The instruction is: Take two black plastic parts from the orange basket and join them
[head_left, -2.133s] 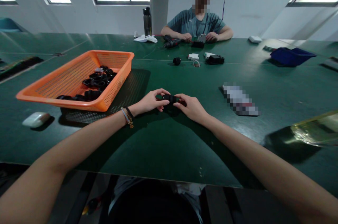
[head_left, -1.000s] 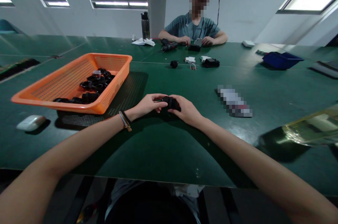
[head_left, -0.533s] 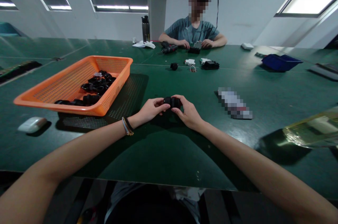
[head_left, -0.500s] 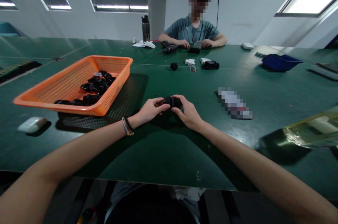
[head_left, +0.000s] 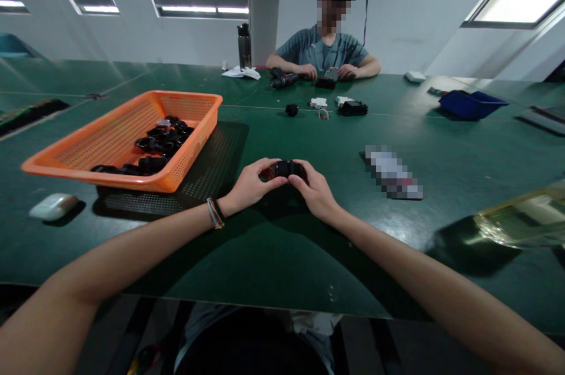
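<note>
Between my two hands, just above the green table (head_left: 282,269), is a small black cylindrical fitting (head_left: 289,169) with a ridge round its middle. My left hand (head_left: 253,183) grips its left end between thumb and fingers. Round the right end, the thumb and fingers of my right hand (head_left: 315,189) are closed. The fingertips hide both ends of the piece. To the left stands an orange perforated basket (head_left: 119,182), with several similar black fittings (head_left: 163,142) lying in it.
A pixelated flat item (head_left: 392,172) lies right of my hands, with a yellowish clear package (head_left: 525,216) beyond it. A white case (head_left: 53,206) sits at the left. Across the table, a co-worker (head_left: 324,54) handles parts beside a power drill (head_left: 283,80); a blue tray (head_left: 471,105) is far right.
My left thumb and fingers have shifted their grip on the fitting, with the thumb now stretched along its lower side. The piece stays in about the same place, and the right hand keeps hold.
</note>
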`<state>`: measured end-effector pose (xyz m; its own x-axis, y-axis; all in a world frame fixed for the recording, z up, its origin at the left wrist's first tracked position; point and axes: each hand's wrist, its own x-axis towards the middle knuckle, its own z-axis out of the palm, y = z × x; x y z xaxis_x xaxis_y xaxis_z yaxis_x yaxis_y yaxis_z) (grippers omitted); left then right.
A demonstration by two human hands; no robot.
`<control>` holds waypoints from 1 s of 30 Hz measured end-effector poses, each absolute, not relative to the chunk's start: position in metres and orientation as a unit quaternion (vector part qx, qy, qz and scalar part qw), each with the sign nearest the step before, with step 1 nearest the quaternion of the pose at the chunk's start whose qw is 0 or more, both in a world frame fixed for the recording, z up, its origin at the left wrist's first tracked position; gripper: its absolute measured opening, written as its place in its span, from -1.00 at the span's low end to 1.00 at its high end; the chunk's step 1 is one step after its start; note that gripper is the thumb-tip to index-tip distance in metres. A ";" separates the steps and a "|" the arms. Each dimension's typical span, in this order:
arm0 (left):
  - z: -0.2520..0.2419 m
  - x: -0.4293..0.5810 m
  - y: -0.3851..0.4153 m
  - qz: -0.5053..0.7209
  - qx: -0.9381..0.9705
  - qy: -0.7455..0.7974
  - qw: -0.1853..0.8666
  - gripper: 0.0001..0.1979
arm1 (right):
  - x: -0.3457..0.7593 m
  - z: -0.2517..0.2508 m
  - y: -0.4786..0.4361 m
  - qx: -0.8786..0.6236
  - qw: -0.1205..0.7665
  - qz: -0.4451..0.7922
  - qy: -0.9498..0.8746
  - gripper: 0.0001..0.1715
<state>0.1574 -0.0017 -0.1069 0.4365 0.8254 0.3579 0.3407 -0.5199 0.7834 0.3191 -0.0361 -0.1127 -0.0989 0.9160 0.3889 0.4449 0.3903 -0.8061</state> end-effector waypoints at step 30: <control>-0.105 0.160 0.003 0.326 0.751 0.334 0.467 -0.71 | 0.323 -0.115 -0.032 -0.459 0.431 0.180 -0.756 -0.66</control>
